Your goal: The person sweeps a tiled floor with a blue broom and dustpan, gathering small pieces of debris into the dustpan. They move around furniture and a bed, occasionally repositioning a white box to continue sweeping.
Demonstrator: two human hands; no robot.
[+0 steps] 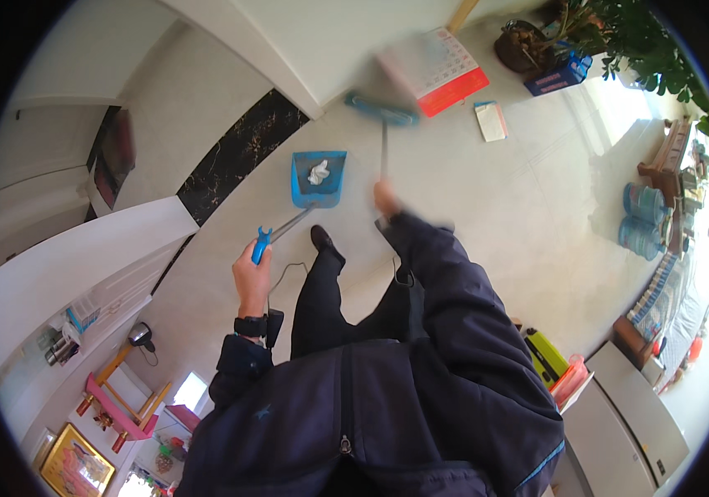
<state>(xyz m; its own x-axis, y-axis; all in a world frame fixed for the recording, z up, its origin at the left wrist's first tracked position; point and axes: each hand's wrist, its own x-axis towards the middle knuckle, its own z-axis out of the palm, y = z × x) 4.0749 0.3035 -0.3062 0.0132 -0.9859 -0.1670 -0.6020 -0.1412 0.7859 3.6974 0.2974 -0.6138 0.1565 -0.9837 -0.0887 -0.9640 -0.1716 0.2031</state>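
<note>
The left hand (251, 273) is closing around the blue grip at the end of a long-handled dustpan (319, 178), fingers wrapped fully about it. The metal shaft is running up and to the right from that grip to the pan, which is a blue, roughly square scoop with raised side walls, sitting on the floor (495, 215) just ahead of the person's dark shoe (321, 239). A crumpled white piece of paper (319, 171) is lying inside the pan, near its middle. The right hand (385, 199) is gripping the thin upright shaft of a broom (382, 109), fingers shut about it; both hand and broom are showing motion blur. The broom head is a narrow blue-green bar, lying across the floor to the right of the pan and apart from it. Just beyond the broom head, a calendar with a red lower band (437, 70) is lying on the pale tiled floor, also blurred, and a small booklet (491, 121) is lying to its right. Farther out, a potted plant (537, 41) is standing beside a blue box (560, 74), and water jugs (643, 217) are standing at the right.
</note>
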